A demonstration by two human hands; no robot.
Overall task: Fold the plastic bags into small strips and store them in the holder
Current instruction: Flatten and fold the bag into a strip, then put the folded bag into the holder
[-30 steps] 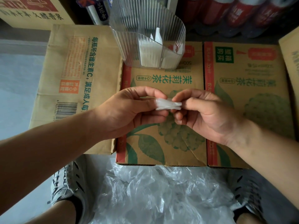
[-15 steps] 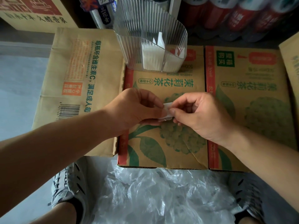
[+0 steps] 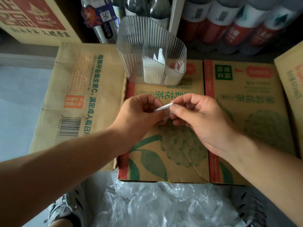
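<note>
A small folded white plastic strip (image 3: 164, 106) is held above the middle cardboard box (image 3: 164, 153). My left hand (image 3: 139, 115) pinches its left end and my right hand (image 3: 196, 118) pinches its right end, thumbs on top. Most of the strip is hidden between my fingers. The clear ribbed holder (image 3: 147, 46) stands at the far edge of the boxes, with folded white strips (image 3: 154, 72) inside its compartments. A heap of loose clear plastic bags (image 3: 164, 205) lies on the floor between my feet.
Flat cardboard boxes (image 3: 78, 95) form the work surface, another (image 3: 254, 104) at the right. Bottles with red labels (image 3: 229, 25) stand packed behind the holder. A printed carton (image 3: 32, 18) sits at the far left. My shoes (image 3: 65, 210) flank the bag heap.
The strip lay flat and wide between my hands a second ago; it now shows edge-on and narrower, tilted up to the right. Both hands have shifted slightly right and closer together.
</note>
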